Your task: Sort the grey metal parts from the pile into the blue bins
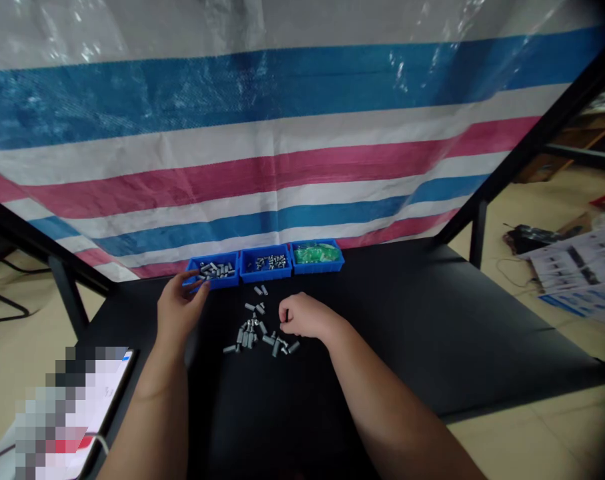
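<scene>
My left hand (178, 308) is at the front left corner of a blue bin (223, 284), its thumb and fingers apart. Grey metal cylinders (217, 270) lie in that bin. Over the table, my right hand (305, 315) has its fingers curled together in a pinch; anything between them is hidden. Just left of and below it, a loose scatter of grey cylinders (245, 339) and small shiny metal parts (252, 325) rests on the black tabletop. A few more cylinders (260, 291) lie between this scatter and the bins.
A second blue bin (266, 275) contains small metal pieces, and a third (318, 268) has green items in clear plastic. Behind them hangs a striped sheet (282, 167). A partly blurred flat screen (105, 400) is at the left edge of the black table (407, 333).
</scene>
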Motion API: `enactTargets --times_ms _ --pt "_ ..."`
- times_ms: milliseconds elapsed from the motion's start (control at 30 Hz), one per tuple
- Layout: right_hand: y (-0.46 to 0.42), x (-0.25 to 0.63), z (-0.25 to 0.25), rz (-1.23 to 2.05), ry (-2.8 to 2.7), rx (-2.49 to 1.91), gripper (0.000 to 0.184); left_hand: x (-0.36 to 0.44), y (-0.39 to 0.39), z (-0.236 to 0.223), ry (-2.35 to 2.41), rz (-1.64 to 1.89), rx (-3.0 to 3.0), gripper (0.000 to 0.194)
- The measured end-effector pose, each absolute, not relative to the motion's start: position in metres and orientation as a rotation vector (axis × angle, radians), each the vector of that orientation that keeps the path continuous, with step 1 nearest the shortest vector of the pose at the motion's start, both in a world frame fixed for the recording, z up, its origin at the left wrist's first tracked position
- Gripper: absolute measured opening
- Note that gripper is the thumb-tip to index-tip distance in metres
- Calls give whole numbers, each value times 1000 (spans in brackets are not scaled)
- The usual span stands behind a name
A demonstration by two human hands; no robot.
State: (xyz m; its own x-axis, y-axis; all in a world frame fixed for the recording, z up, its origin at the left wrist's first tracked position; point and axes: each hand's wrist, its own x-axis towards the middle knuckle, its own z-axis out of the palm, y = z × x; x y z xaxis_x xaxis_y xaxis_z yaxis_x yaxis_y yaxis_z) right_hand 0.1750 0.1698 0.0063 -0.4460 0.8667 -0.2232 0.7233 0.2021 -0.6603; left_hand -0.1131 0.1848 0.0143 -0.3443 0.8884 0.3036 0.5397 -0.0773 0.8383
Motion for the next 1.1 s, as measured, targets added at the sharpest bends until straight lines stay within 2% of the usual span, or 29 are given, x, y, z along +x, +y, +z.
enactTargets --times_ms 233,500,600,767,833,967,1100 --pt "170 180 9 1062 -2274 -1394 12 -117 177 7 1902 1084 1733 29" --pt "175 178 1 1147 -2279 -1275 8 -113 181 -3 1891 832 1769 29" --pt "175 161 5 1141 -2118 -1183 5 -114 181 -5 1930 749 1765 29" --pt "172 134 12 1191 -1774 -893 47 -121 185 -10 1969 698 1722 29" --pt "170 133 9 1167 -1817 -936 42 -123 186 -12 1975 678 1715 28" --pt "170 141 0 1040 -1972 -1064 19 -123 186 -13 1979 646 1742 27" --pt "172 146 -3 963 -2056 -1091 13 -124 185 -10 2151 566 1759 23"
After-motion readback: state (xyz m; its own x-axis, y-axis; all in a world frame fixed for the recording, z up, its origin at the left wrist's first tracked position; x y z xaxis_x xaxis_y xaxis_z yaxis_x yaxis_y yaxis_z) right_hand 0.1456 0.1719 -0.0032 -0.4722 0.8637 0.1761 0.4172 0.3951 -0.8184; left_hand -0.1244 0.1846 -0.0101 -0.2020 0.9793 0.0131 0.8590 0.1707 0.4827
